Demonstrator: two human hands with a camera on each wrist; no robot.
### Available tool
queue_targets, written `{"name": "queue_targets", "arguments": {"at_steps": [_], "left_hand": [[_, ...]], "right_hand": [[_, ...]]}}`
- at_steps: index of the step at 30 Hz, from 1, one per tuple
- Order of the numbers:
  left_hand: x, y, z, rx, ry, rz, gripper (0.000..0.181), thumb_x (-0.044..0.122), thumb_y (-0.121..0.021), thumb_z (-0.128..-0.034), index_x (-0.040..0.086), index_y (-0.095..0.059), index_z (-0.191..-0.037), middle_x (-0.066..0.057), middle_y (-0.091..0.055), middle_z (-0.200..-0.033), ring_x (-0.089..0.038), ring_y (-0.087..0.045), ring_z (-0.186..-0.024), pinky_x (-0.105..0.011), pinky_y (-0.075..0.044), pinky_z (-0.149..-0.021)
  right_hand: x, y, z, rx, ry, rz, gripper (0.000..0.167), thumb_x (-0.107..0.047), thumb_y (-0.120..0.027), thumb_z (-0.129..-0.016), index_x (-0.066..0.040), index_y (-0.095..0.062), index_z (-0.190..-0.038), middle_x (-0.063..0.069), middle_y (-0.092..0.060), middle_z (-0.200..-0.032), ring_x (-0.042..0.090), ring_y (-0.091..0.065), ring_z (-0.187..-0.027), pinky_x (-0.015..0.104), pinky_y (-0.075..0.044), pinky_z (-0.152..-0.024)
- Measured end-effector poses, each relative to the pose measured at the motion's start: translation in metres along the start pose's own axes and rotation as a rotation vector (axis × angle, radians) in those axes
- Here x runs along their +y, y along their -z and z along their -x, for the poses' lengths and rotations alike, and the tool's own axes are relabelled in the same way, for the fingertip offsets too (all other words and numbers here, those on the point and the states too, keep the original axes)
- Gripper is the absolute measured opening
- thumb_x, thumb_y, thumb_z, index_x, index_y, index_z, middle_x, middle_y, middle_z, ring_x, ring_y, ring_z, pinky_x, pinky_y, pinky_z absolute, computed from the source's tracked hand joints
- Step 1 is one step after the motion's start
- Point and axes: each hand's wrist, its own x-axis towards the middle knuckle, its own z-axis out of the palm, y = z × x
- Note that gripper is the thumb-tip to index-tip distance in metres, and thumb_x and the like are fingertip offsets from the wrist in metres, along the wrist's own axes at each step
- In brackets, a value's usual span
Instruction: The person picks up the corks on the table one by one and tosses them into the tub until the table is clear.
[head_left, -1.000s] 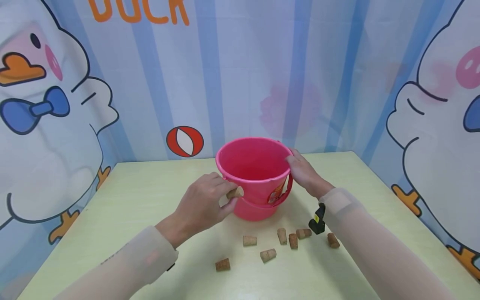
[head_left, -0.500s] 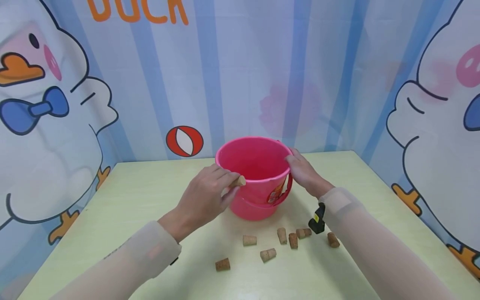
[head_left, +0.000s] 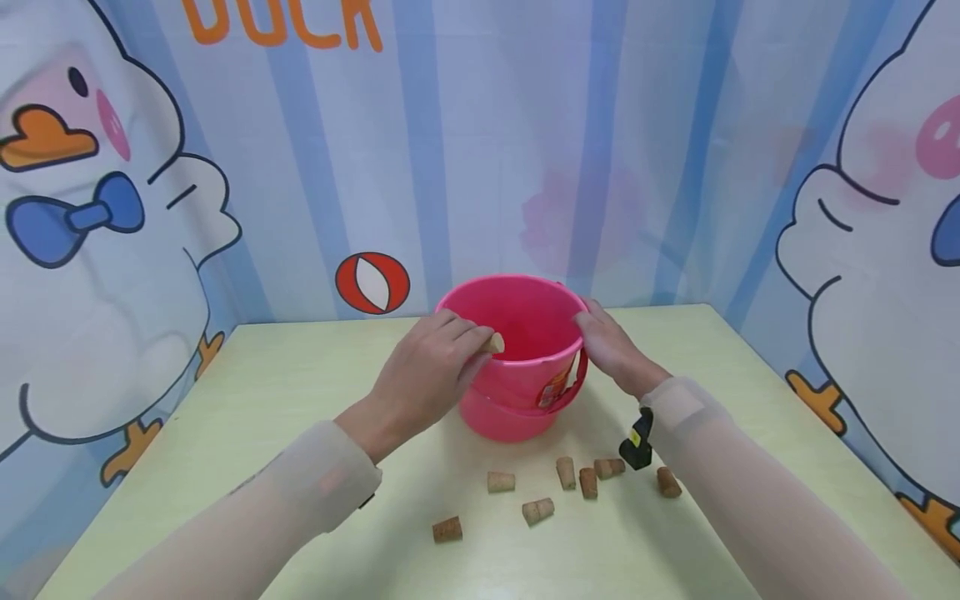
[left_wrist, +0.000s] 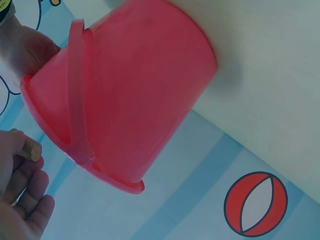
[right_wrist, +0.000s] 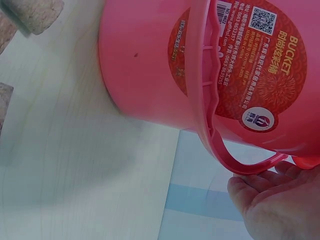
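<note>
A pink plastic bucket (head_left: 510,400) stands upright on the table, its handle (right_wrist: 205,100) hanging down over a red label. My left hand (head_left: 427,375) pinches a pale tapered cork (head_left: 493,342) between thumb and fingers, at the near left part of the bucket's rim. In the left wrist view that cork (left_wrist: 34,150) pokes out from the fingers, beside the rim. My right hand (head_left: 617,350) grips the bucket's right rim; in the right wrist view its fingers (right_wrist: 255,187) lie by the handle's end. The bucket's bottom inside is hidden.
Several corks lie loose on the pale table (head_left: 315,367) in front of the bucket, among them a dark one (head_left: 447,530), a light one (head_left: 501,482) and one near the right sleeve (head_left: 668,482). A printed curtain (head_left: 487,150) hangs behind the table.
My left hand has risen and moved right with the cork, from beside the bucket's wall up to its rim. My right hand, the bucket and the loose corks stay in place.
</note>
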Motion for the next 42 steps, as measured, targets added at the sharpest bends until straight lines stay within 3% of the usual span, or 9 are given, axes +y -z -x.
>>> {"name": "queue_targets", "arguments": {"at_steps": [8, 20, 33, 42], "left_hand": [[0.0, -0.004, -0.01, -0.039, 0.0, -0.071, 0.038, 0.018, -0.087, -0.0833, 0.01, -0.076, -0.119, -0.004, -0.076, -0.108, -0.02, -0.069, -0.099, -0.033, -0.058, -0.09], [0.002, -0.009, -0.014, -0.095, -0.016, -0.159, 0.046, 0.02, -0.091, -0.0789, 0.009, -0.075, -0.121, -0.004, -0.076, -0.108, -0.021, -0.069, -0.1, -0.032, -0.058, -0.091], [0.004, -0.017, -0.022, -0.195, 0.02, -0.219, 0.056, 0.022, -0.093, -0.0759, 0.011, -0.073, -0.127, -0.004, -0.076, -0.111, -0.021, -0.067, -0.101, -0.033, -0.057, -0.092], [0.005, -0.02, -0.029, -0.242, 0.072, -0.21, 0.055, 0.026, -0.091, -0.0788, 0.01, -0.072, -0.128, -0.004, -0.074, -0.114, -0.022, -0.066, -0.104, -0.034, -0.056, -0.094]], "right_hand": [[0.001, 0.0, 0.0, 0.0, -0.006, 0.007, 0.058, -0.027, -0.033, -0.108, -0.011, -0.022, -0.162, 0.015, -0.04, -0.149, 0.037, -0.039, -0.138, 0.06, -0.039, -0.112], [0.001, 0.001, 0.0, 0.002, -0.011, 0.019, 0.059, -0.027, -0.033, -0.107, -0.012, -0.021, -0.163, 0.016, -0.04, -0.15, 0.037, -0.038, -0.138, 0.06, -0.039, -0.112], [0.002, 0.001, 0.0, 0.001, -0.024, 0.019, 0.06, -0.028, -0.034, -0.108, -0.012, -0.019, -0.163, 0.016, -0.038, -0.153, 0.038, -0.036, -0.14, 0.06, -0.039, -0.112], [0.002, 0.0, -0.001, -0.001, -0.015, 0.022, 0.06, -0.028, -0.033, -0.108, -0.013, -0.019, -0.163, 0.015, -0.038, -0.153, 0.038, -0.036, -0.14, 0.06, -0.038, -0.113]]}}
